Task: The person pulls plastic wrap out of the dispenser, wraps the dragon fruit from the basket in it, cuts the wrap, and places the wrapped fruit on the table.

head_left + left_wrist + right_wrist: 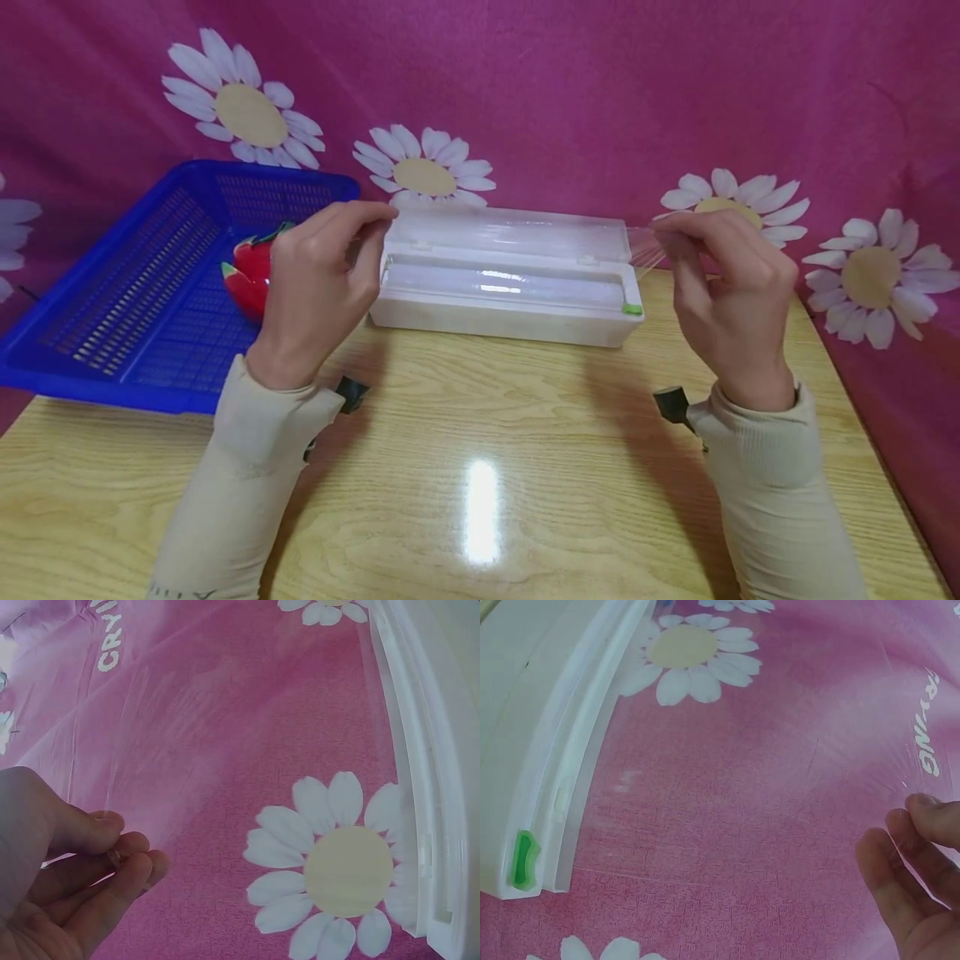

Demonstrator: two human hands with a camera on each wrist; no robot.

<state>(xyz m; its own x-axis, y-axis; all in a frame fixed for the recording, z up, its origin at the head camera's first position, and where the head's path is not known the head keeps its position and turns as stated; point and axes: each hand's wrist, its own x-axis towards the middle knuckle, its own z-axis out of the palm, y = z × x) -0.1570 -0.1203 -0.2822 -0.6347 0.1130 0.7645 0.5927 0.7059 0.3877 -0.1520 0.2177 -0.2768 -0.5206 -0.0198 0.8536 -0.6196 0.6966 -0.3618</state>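
A sheet of clear cling film (647, 254) stretches between the hands, creased near the fingers. My left hand (318, 287) pinches one corner of it between thumb and fingertips, in front of the box's left end. The other corner is gripped by my right hand (735, 304), past the box's right end. Between them stands a white cling film dispenser (502, 322) with its translucent lid (517, 229) raised. Inside lies a film roll (498, 282), and a green slide cutter (632, 309) sits at the right end. In both wrist views the film spans from the dispenser's edge towards the fingers.
A blue plastic basket (105, 396) stands at the left, holding shiny red objects with green parts (247, 279), partly behind the left hand. A pink cloth (570, 100) with daisies hangs behind the wooden table (420, 467).
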